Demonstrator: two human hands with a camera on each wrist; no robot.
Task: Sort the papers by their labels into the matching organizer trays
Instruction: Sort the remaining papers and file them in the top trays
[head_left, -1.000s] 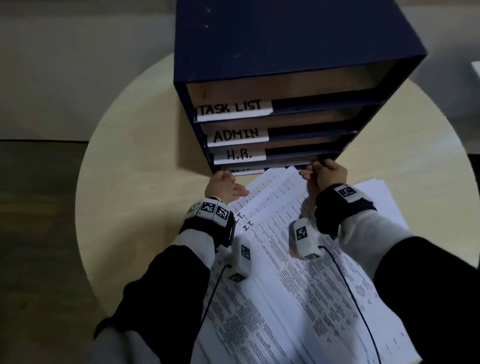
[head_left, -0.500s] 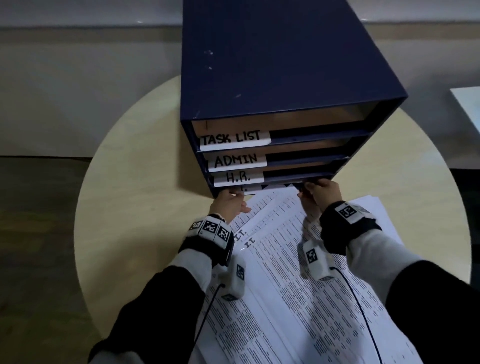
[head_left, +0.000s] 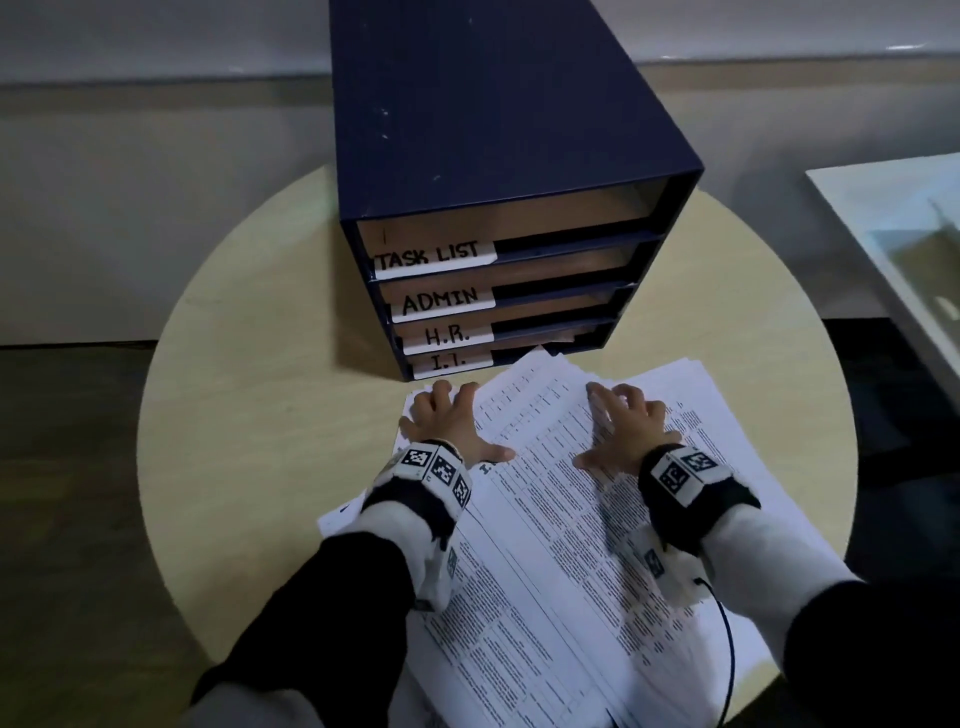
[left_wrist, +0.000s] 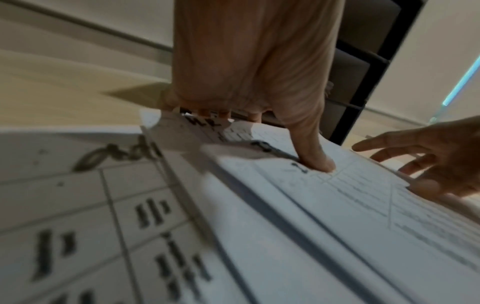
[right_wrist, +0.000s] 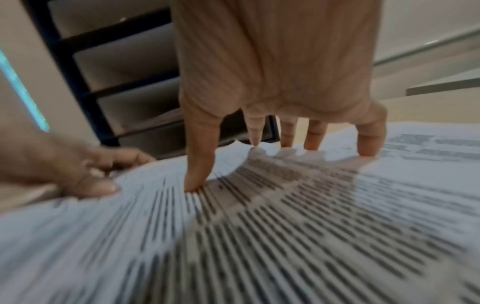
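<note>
A dark blue organizer (head_left: 498, 130) stands at the back of the round table with trays labelled TASK LIST (head_left: 434, 257), ADMIN (head_left: 441, 301), H.R. (head_left: 448, 335) and I.T. (head_left: 451, 362). A spread pile of printed papers (head_left: 561, 545) lies in front of it, its far corner reaching the I.T. tray's mouth. My left hand (head_left: 451, 426) rests spread on the pile's left edge, thumb (left_wrist: 315, 158) pressing a sheet. My right hand (head_left: 623, 431) stands on the pile to the right, its fingertips (right_wrist: 198, 181) touching the top sheet. Neither hand grips a sheet.
The round light-wood table (head_left: 249, 415) shows bare surface left of the organizer and papers. A white table or shelf (head_left: 893, 228) stands at the far right. Dark floor lies beyond the table's edges, and a cable (head_left: 727, 644) runs from my right wrist.
Both hands have drawn back from the organizer's bottom tray toward me and now rest spread on the paper pile. The view has lifted, showing the I.T. label.
</note>
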